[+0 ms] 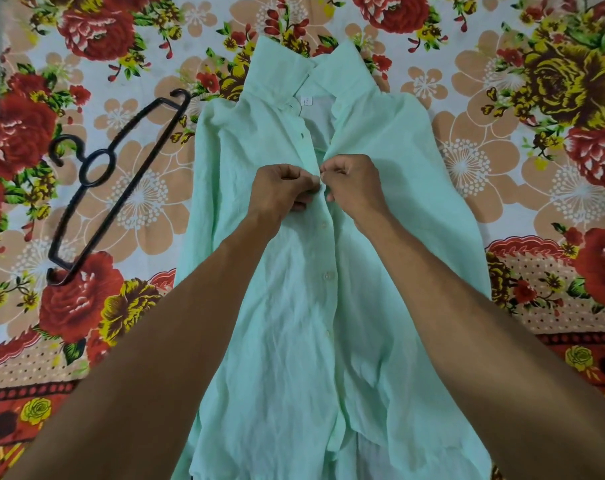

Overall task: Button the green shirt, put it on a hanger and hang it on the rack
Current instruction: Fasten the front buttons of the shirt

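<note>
The green shirt (294,323) is lying flat on the flowered bedsheet (501,168). The left hand (282,192) and the right hand (354,185) are pinching its front edges together. The black hanger (117,178) is lying beside the shirt.

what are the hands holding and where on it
Both hold the shirt at its front opening, mid-chest: the left hand pinches one edge, the right hand pinches the other.

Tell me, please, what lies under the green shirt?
The floral sheet shows all round the shirt, so it lies on that. Anything else beneath is covered by the cloth. The hanger lies beside it, not under.
</note>
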